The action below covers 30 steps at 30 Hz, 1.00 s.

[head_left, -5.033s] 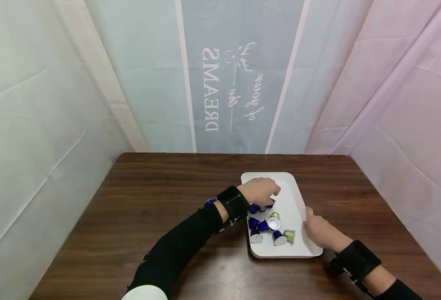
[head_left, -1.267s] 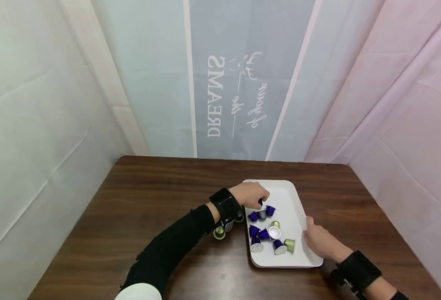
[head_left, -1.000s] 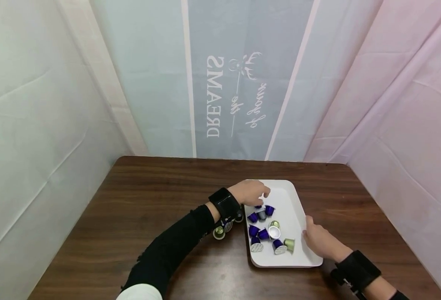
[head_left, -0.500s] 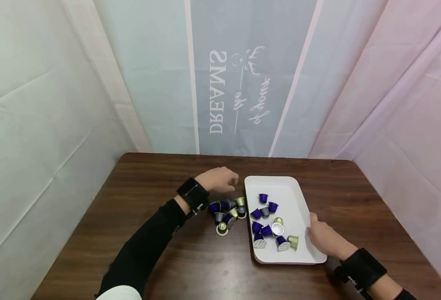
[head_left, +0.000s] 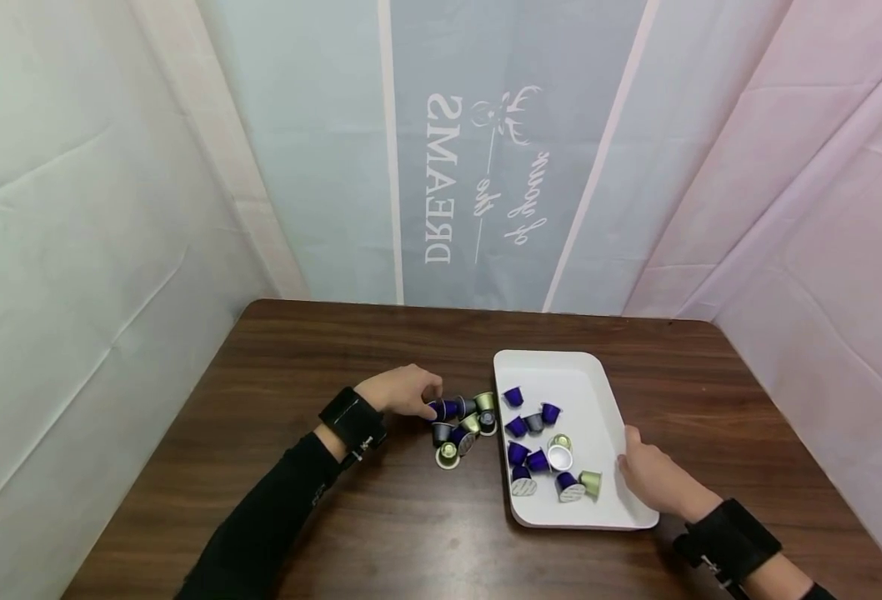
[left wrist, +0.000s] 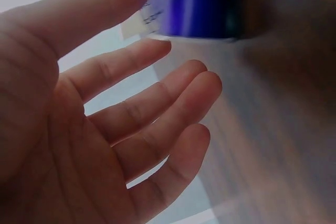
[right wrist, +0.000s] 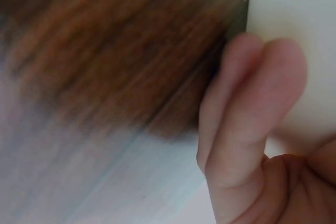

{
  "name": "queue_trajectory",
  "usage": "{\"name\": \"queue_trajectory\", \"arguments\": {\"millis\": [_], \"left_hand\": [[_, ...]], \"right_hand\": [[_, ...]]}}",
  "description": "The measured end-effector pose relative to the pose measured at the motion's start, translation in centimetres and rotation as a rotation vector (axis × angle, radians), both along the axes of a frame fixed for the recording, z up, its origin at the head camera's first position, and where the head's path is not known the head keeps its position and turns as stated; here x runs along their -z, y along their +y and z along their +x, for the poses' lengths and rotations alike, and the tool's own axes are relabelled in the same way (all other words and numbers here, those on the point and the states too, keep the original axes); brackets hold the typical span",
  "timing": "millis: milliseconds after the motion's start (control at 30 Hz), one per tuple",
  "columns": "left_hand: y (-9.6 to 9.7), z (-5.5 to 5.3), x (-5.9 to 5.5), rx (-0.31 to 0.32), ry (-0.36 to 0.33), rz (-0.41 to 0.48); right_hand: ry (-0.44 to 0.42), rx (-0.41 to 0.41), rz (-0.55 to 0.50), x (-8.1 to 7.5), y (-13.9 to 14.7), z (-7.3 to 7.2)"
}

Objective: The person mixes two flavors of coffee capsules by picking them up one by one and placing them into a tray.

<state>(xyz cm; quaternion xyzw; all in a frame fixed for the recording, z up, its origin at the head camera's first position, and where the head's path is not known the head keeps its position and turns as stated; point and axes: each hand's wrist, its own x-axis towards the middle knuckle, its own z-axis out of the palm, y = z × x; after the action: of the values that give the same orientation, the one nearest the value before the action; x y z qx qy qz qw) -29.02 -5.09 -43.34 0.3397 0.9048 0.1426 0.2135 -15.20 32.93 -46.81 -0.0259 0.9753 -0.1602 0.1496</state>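
Observation:
My left hand [head_left: 403, 390] is at the left end of a pile of coffee capsules on the table, its fingers spread and loosely bent. A dark blue coffee capsule [left wrist: 197, 6] shows right at the thumb and index fingertips in the left wrist view. Green, grey and blue capsules make up the pile, among them a green one [head_left: 448, 454] at its front. My right hand [head_left: 654, 475] holds the right rim of a white tray [head_left: 561, 364]; its fingers [right wrist: 262, 103] lie along that rim. Inside the tray are several blue capsules [head_left: 550, 413], a grey one [head_left: 534, 423] and green ones [head_left: 590, 482].
The brown wooden table [head_left: 321, 350] reaches to a pale curtain [head_left: 478, 275] at the back, with more cloth on both sides. The pile lies close beside the tray's left edge.
My left hand let go of a blue capsule near the tray's far left corner, then moved left and down to the pile. That capsule shifted slightly left. My right hand stays on the rim.

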Motion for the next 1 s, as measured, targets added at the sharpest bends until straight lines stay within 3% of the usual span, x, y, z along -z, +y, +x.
{"name": "queue_trajectory", "arguments": {"millis": [267, 700, 1000], "left_hand": [[0.2, 0.3, 1.4, -0.003, 0.048, 0.006], [0.3, 0.1, 1.7, 0.012, 0.153, -0.08], [-0.2, -0.2, 1.7, -0.013, 0.148, -0.056]], "right_hand": [[0.008, -0.002, 0.004, -0.1, 0.1, 0.1], [0.022, -0.039, -0.024, 0.0, 0.1, 0.2], [0.028, -0.044, -0.029, -0.2, 0.0, 0.3]]}}
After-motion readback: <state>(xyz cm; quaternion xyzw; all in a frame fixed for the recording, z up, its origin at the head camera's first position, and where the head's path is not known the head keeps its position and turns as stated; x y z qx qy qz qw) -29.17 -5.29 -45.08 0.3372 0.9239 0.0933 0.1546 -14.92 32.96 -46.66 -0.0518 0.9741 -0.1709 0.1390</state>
